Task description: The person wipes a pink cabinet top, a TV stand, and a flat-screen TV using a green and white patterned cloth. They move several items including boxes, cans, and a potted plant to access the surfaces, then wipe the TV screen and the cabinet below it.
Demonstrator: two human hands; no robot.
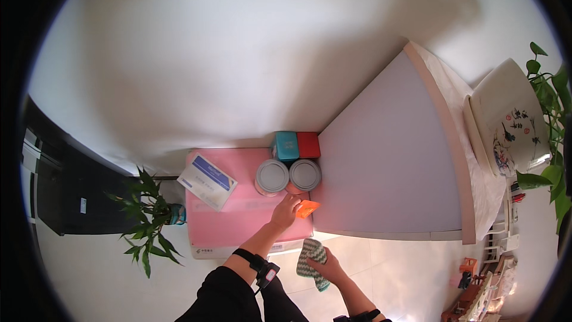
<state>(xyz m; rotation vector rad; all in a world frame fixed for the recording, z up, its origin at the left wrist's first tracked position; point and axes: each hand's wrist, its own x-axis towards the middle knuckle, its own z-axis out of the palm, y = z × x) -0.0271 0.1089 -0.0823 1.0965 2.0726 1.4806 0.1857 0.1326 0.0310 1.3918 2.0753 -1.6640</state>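
Observation:
My left hand holds a small orange packet by its left edge, over the right part of a pink-topped surface. Lower right, beyond the front edge of that surface, my right hand grips a bunched green-and-white zigzag cloth. Two round cans with grey lids stand side by side just above my left hand. Behind them, against the wall, are a teal box and a red box. A white and blue flat box lies slanted at the left.
A tall pale cabinet side borders the surface on the right, with a painted ceramic planter on top. A leafy plant stands at the left, near a black cabinet. The wall rises behind.

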